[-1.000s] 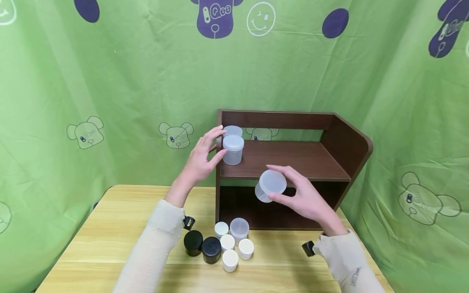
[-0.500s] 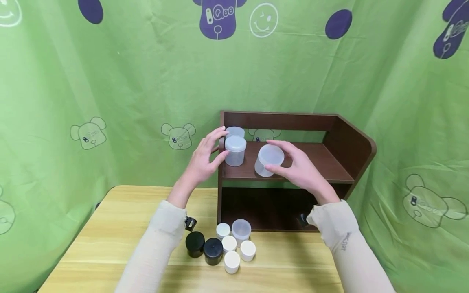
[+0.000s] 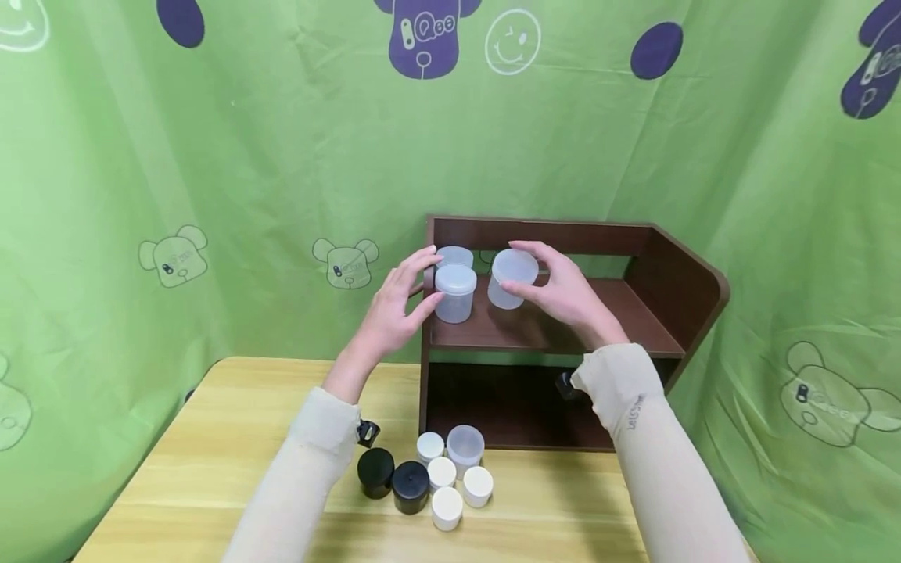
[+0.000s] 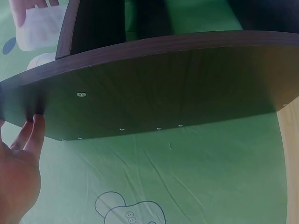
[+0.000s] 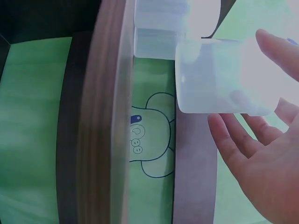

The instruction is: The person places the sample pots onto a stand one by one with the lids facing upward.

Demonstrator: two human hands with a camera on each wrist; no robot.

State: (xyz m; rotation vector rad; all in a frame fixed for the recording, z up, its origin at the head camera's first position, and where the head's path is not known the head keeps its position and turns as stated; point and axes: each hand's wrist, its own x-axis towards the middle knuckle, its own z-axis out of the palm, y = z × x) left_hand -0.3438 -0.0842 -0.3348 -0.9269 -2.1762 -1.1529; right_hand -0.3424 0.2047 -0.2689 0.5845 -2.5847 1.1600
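Note:
My right hand (image 3: 565, 293) holds a translucent lidded plastic jar (image 3: 508, 288) between thumb and fingers. In the right wrist view this jar (image 5: 224, 77) hangs clear of the shelf board (image 5: 119, 140), slightly tilted. At the left end of the upper shelf stand two similar jars, the front one (image 3: 454, 303) partly covering the rear one (image 3: 457, 256). My left hand (image 3: 394, 313) is at the shelf's left side panel; in the left wrist view, fingertips (image 4: 39, 119) of it rest on the panel's outer face (image 4: 163, 88). Its thumb is close to the front jar; contact cannot be told.
The dark brown two-tier shelf (image 3: 556, 344) stands on a wooden table (image 3: 281, 407). Before it are two black-lidded jars (image 3: 411, 486), several small white jars (image 3: 446, 508) and another translucent jar (image 3: 466, 446). A green printed curtain (image 3: 267, 172) hangs behind.
My right hand has carried its jar up from in front of the lower compartment to above the upper shelf, nearer the two standing jars. The left hand has stayed at the side panel.

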